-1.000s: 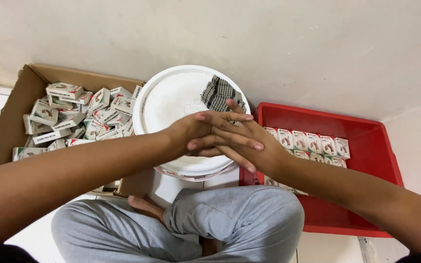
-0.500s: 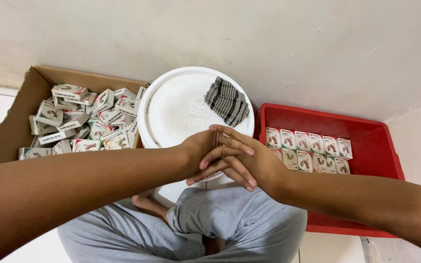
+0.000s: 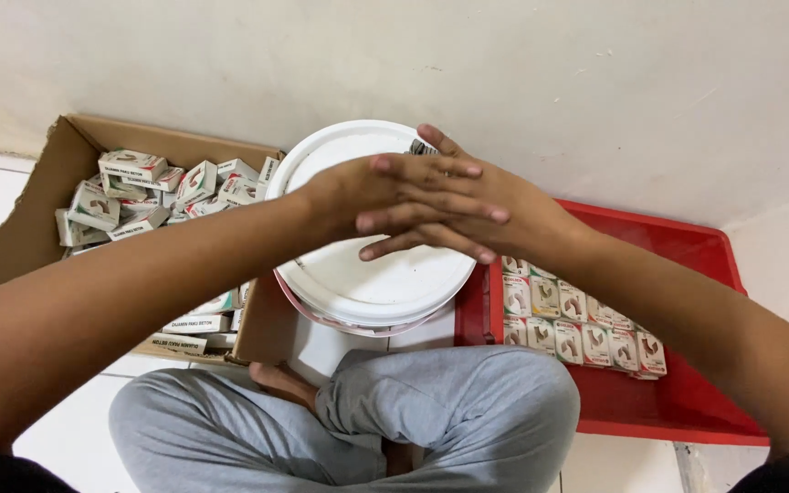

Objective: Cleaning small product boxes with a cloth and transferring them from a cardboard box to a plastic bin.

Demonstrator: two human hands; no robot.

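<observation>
My left hand [image 3: 358, 192] and my right hand [image 3: 527, 219] lie flat against each other with fingers stretched out and crossed, above a white round bucket lid [image 3: 385, 283]. Nothing shows between the palms. A small dark striped stack [image 3: 419, 147] on the lid peeks out just behind my fingers; most of it is hidden by the hands.
On the left, a brown cardboard box [image 3: 29, 219] holds several small white packets [image 3: 130, 169]. A red plastic tray [image 3: 687, 265] on the right has rows of similar packets [image 3: 577, 319]. My crossed legs in grey trousers [image 3: 449, 411] are below the bucket, and a pale wall is behind.
My joined hands have slid farther out over the lid and rubbed across each other. They now cover the dark stack that was in plain view before.
</observation>
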